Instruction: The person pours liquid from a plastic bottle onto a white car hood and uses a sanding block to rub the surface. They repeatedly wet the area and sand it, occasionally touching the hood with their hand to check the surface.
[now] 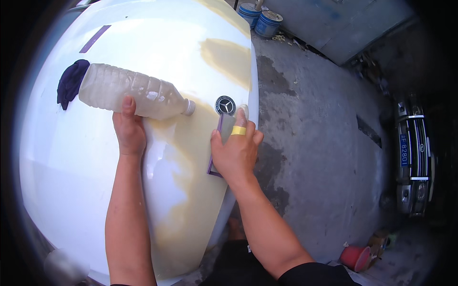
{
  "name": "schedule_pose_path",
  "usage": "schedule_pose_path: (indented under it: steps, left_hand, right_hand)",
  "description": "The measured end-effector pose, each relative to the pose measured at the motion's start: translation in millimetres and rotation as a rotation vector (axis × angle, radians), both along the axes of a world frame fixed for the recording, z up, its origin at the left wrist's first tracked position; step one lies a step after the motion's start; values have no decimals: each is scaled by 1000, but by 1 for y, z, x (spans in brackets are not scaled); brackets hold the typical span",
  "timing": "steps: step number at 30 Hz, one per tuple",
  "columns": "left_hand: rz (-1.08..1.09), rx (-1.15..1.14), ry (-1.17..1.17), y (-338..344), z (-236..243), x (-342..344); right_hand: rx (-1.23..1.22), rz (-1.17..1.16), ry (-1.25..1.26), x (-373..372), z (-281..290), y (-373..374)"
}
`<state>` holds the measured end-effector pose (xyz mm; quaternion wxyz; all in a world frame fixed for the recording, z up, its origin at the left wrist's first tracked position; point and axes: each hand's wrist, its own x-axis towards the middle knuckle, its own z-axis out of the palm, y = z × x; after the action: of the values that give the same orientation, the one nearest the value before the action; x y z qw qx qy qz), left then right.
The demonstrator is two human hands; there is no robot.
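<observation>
A white car hood (67, 157) with yellowish-beige filler patches (183, 229) fills the left and middle of the head view. Above it, my left hand (130, 131) grips a clear, cloudy plastic bottle (136, 90), tipped on its side with the white cap toward the right. At the hood's front edge, my right hand (238, 152) presses on a flat grey piece with purple edges (228, 125), which looks like sandpaper on a block. Yellow tape circles one finger, and a whitish covering shows at a fingertip. A round car emblem (225, 105) sits just beyond that hand.
A dark cloth (72, 83) and a purple strip (95, 39) lie on the hood. Blue buckets (268, 24) stand on the concrete floor (315, 143) at the back. Another car's front (414, 157) is at the right, and a red basin (354, 258) at lower right.
</observation>
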<state>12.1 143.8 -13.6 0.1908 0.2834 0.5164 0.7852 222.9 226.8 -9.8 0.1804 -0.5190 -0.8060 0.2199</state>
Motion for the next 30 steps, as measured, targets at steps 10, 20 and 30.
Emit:
schedule_pose_path:
  steps: [10, 20, 30]
  left_hand:
    - [8, -23, 36, 2, 3, 2]
    - [11, -35, 6, 3, 6, -3]
    - [39, -57, -3, 4, 4, 8]
  right_hand:
    - [-28, -10, -16, 9, 1, 2]
    - [15, 130, 84, 4, -3, 5]
    - [131, 137, 48, 34, -16, 22]
